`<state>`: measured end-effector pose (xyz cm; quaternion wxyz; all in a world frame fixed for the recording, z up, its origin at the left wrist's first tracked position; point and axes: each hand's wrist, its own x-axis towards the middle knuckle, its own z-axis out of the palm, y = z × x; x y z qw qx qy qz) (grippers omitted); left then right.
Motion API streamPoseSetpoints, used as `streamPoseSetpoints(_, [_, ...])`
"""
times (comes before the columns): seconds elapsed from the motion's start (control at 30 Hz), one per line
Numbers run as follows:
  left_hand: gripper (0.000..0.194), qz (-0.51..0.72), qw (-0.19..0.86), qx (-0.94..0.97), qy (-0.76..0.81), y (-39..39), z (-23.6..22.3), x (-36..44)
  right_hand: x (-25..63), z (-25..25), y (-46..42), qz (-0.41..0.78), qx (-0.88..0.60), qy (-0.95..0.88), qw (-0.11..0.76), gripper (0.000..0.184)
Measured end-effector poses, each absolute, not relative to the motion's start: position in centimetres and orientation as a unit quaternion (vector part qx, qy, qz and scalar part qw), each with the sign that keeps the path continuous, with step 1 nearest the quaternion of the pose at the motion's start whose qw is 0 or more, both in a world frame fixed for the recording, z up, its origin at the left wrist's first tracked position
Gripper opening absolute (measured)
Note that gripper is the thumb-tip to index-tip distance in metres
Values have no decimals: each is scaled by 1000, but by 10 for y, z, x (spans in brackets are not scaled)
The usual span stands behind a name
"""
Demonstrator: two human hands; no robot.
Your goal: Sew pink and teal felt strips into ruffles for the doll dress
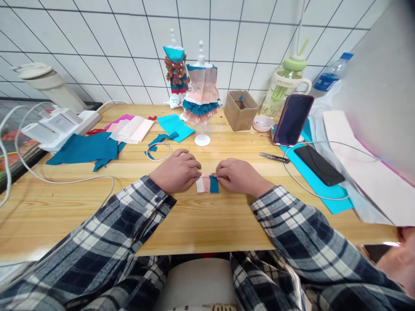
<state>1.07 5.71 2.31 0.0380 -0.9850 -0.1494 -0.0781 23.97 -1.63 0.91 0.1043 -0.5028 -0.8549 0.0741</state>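
A small piece of crepe paper [206,185] in white, peach and teal bands lies on the table in front of me. My left hand [177,171] is closed at its upper left edge, thumb and fingertips on the white band. At the upper right edge, the fingers of my right hand [238,176] pinch the teal band. Just beyond my hands, a small white dress form [201,73] wears a layered grey, peach and teal paper dress. Behind it to the left stands a second dress form [176,77] in brown bows, teal and red.
Thread snips [274,157], a propped phone [293,119] and a flat phone [319,164] lie to the right. A cardboard box [241,110] and a small dish [263,123] stand behind. Teal sheets [86,148], a cable ring [158,152] and a power strip [69,125] occupy the left.
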Motion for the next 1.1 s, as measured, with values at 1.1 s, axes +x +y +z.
streamPoseSetpoints(1.1, [31,-93,-145,-932,-320,45,10,23,222,11,-18,149,-573,-797,118,6])
